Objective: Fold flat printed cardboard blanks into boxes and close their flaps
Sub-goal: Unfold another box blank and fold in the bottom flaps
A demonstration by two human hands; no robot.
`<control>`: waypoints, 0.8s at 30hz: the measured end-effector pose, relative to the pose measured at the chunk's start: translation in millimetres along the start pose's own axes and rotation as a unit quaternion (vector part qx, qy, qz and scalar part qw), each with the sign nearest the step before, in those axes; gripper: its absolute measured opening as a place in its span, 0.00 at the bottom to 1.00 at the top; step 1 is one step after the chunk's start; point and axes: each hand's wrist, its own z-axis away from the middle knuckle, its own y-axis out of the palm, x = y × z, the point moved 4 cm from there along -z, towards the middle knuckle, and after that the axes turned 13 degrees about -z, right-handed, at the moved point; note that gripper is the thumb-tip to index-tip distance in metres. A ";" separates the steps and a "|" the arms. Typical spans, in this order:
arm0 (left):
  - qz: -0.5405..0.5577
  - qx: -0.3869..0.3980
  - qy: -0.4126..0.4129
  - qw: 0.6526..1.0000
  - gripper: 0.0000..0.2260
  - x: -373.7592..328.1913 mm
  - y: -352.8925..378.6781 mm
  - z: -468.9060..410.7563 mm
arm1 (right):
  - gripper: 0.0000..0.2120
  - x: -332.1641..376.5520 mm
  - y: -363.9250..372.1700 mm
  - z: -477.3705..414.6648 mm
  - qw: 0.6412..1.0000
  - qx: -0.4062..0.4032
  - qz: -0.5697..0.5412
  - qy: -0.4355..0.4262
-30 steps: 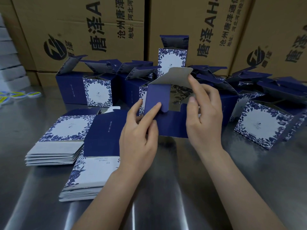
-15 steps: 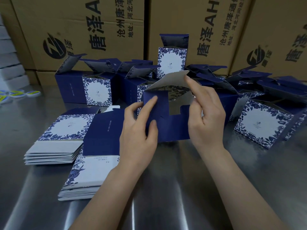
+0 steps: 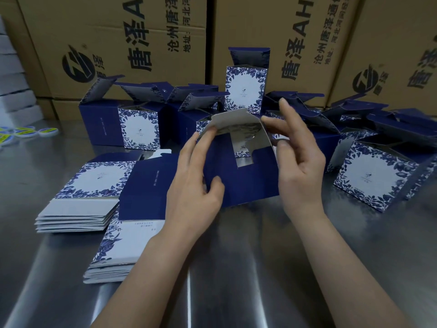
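Over the brushed steel desk [image 3: 236, 268], the dark blue printed cardboard box [image 3: 250, 183] stands between both hands. The left hand [image 3: 191, 197] grips its left wall, and the right hand [image 3: 300, 166] pinches the grey-lined top flap [image 3: 234, 120]. Its blue side tab has just gone in, so tucking this flap likely comes next.

Room-wise: on the near side of our left hand [image 3: 194, 185] and right hand [image 3: 300, 166], the desk [image 3: 236, 268] is just bare steel, an easy way in and out. The half-folded box [image 3: 250, 183] we're gripping fills the gap between them. Just left of the left hand, two stacks of flat blanks [image 3: 78, 209] sit in the way. Beyond both hands, folded boxes [image 3: 132, 124] with lids up crowd together, brown cartons [image 3: 118, 43] behind. Right of the right hand a leaning box [image 3: 373, 178] sits near.
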 end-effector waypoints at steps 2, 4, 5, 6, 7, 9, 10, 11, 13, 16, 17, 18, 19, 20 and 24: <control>0.010 -0.011 0.012 1.000 0.35 1.7 1.1 -0.2 | 0.25 -2.4 0.2 -0.1 0.999 -0.005 -0.032 0.028; 0.022 -0.020 0.020 0.999 0.35 3.7 2.3 -0.4 | 0.24 -3.6 1.3 -0.1 0.996 -0.008 -0.070 0.050; 0.032 -0.026 0.022 0.999 0.35 4.2 2.0 -0.8 | 0.22 -4.0 1.9 0.1 0.994 -0.003 -0.090 0.060; 0.042 -0.034 0.026 0.998 0.34 4.1 1.1 -1.0 | 0.21 -3.8 2.6 0.1 0.993 0.011 -0.102 0.064; 0.048 -0.043 0.032 0.997 0.34 3.9 0.4 -1.2 | 0.21 -3.0 3.7 0.4 0.992 0.033 -0.102 0.063; 0.060 -0.052 0.030 0.996 0.34 5.4 0.2 -1.4 | 0.24 -1.8 5.5 1.4 0.992 0.080 -0.079 0.052; 0.070 -0.049 0.021 0.996 0.34 6.7 0.5 -1.5 | 0.26 -2.4 6.3 1.5 0.992 0.094 -0.064 0.048; 0.080 -0.045 0.011 0.996 0.34 8.0 0.7 -1.8 | 0.28 -3.5 6.5 1.3 0.993 0.098 -0.047 0.046; 0.089 -0.042 0.006 0.995 0.34 9.6 1.0 -1.7 | 0.31 -5.9 6.5 0.9 0.995 0.096 -0.011 0.036; 0.089 -0.048 0.019 0.995 0.34 8.7 1.1 -1.4 | 0.33 -8.4 5.4 0.2 0.996 0.084 0.027 0.012; 0.092 -0.050 0.021 0.994 0.34 8.2 1.0 -1.5 | 0.34 -9.4 4.7 -0.1 0.996 0.080 0.030 0.010; 0.095 -0.051 0.022 0.994 0.34 8.1 0.9 -1.5 | 0.34 -10.3 4.3 -0.3 0.996 0.079 0.028 0.010; 0.096 -0.053 0.022 0.994 0.34 8.1 0.8 -1.5 | 0.35 -11.0 4.2 -0.5 0.996 0.081 0.023 0.011; 0.097 -0.054 0.022 0.994 0.34 8.4 0.6 -1.5 | 0.35 -11.4 4.3 -0.5 0.996 0.084 0.017 0.011; 0.095 -0.055 0.018 0.994 0.34 9.3 0.2 -1.6 | 0.33 -11.9 3.7 -0.6 0.997 0.079 0.023 0.001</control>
